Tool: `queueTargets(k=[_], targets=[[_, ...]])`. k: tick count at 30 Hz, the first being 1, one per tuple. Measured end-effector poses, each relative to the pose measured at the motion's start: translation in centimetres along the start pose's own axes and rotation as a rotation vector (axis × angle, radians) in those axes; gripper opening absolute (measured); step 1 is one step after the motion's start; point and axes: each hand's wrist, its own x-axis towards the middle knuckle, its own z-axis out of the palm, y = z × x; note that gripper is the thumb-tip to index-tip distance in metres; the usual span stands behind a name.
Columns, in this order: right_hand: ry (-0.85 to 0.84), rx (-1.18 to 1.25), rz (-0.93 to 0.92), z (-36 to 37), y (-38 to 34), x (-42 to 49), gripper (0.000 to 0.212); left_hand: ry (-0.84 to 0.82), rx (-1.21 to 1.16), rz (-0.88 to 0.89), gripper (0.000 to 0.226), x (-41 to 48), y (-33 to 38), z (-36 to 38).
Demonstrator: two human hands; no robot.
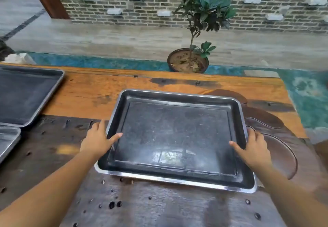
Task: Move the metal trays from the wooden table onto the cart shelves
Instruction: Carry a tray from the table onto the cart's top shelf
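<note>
Dark steel tray (175, 138) at centre frame: my left hand (96, 140) and right hand (254, 146) clasp its side rims, thumbs inside; two more trays (26, 91) far left on the knotted wooden table (99, 91).

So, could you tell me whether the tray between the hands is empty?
Empty: the tray shows only its bare, scuffed metal floor, with nothing lying in it.

arms: bare to frame edge, no sleeves | hands (96, 140): bare, no gloves | jewellery: none visible
</note>
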Motion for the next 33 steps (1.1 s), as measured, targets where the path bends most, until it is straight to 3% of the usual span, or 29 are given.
queueTargets(k=[9, 14, 24, 29, 33], targets=[[-0.046, 0.088, 0.275, 4.1, 2.0, -0.5, 0.085, -0.104, -0.145, -0.17, 0.107, 5.2, -4.2, 5.3], [0.052, 0.224, 0.426, 6.2, 3.1, -0.9, 0.063, -0.052, -0.324, -0.322, 0.074, 5.9, -4.7, 7.6], [-0.041, 0.067, 0.341, 5.1, 3.3, 0.1, 0.046, -0.092, -0.479, -0.196, 0.023, 5.3, -4.7, 7.1], [-0.079, 0.145, 0.281, 3.0, 3.6, 0.1, 0.044, -0.084, -0.605, -0.206, 0.018, 2.6, -5.3, 5.9], [-0.11, 0.398, 0.227, 0.5, 1.5, -0.3, 0.02, -0.059, -0.618, -0.253, 0.016, 0.2, -6.1, 2.6]])
